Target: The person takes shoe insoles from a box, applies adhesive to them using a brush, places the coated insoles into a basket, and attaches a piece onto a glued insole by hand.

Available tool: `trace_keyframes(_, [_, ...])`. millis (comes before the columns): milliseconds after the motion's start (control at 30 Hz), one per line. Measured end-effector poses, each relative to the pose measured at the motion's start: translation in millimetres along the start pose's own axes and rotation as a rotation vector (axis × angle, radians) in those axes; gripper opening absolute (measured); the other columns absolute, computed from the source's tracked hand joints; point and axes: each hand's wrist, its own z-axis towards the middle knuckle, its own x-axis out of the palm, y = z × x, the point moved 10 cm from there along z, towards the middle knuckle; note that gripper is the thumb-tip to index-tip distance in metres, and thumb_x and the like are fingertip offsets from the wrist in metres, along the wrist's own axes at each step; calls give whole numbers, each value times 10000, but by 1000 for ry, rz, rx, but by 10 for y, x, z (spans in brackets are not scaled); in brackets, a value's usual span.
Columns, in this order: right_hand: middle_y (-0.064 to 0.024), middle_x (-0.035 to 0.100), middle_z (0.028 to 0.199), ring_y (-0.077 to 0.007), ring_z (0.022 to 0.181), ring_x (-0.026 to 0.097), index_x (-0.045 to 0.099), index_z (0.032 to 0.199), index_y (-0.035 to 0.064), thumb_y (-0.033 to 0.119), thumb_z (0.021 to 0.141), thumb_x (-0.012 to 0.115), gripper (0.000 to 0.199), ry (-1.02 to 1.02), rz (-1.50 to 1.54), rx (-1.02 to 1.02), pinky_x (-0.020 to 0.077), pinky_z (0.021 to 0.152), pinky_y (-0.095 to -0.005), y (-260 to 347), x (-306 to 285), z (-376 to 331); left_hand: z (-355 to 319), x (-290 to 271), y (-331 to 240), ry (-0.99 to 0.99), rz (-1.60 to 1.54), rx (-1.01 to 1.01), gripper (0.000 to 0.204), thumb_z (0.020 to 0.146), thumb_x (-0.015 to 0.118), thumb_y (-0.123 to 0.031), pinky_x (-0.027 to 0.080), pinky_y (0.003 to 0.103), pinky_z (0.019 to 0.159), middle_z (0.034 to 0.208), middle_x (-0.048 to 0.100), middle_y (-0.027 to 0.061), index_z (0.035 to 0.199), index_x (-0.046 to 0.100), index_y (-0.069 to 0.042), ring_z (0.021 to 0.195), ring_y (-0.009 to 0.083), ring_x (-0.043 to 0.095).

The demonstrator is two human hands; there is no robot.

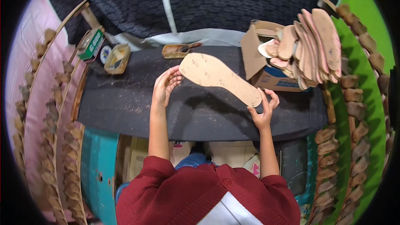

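Note:
A tan, speckled shoe insole [218, 78] is held flat above the dark worktop [125, 104], lying diagonally from upper left to lower right. My left hand [164, 86] grips its wide toe end with the fingers curled on the edge. My right hand [263, 110] pinches the narrow heel end. Both forearms come up from the lower edge in red sleeves.
A cardboard box [266, 64] packed with upright insoles stands at the back right. A small brush in a tray [179, 50], a yellowish tin [116, 58] and a green carton [92, 43] sit along the back. Racks of shoe lasts [354, 112] flank both sides.

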Motion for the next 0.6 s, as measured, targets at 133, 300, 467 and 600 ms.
trace_keyframes(133, [-93,370,1131,-298,1086,268,560,1065,129,395,608,690,545,243,30,-14,184,923,-406,133,605,-102,-465,-637,98,-151,284,-73,330,877,422,-228,428,202,698,893,576,32,1088,498,14,776,93,545])
trace_keyframes(300, [-98,351,1187,-297,1124,257,559,1044,131,331,586,698,518,520,36,-81,168,939,-414,347,1290,-134,-849,-1262,174,-271,443,-96,333,791,590,-111,426,198,727,880,568,26,1086,507,21,779,68,526])
trace_keyframes(467, [-113,355,1206,-301,1121,288,545,1083,125,355,591,692,563,669,70,-157,178,935,-412,541,1811,-18,-905,-1732,109,-342,653,-77,343,762,623,-143,425,213,720,894,579,34,1055,530,9,787,91,535])
trace_keyframes(600, [-91,408,1171,-278,1080,343,556,1081,130,324,648,666,487,597,156,-112,209,916,-390,536,2015,240,-849,-1691,-443,-364,1375,249,350,710,655,-192,402,298,767,901,593,59,1020,566,-55,834,191,550])
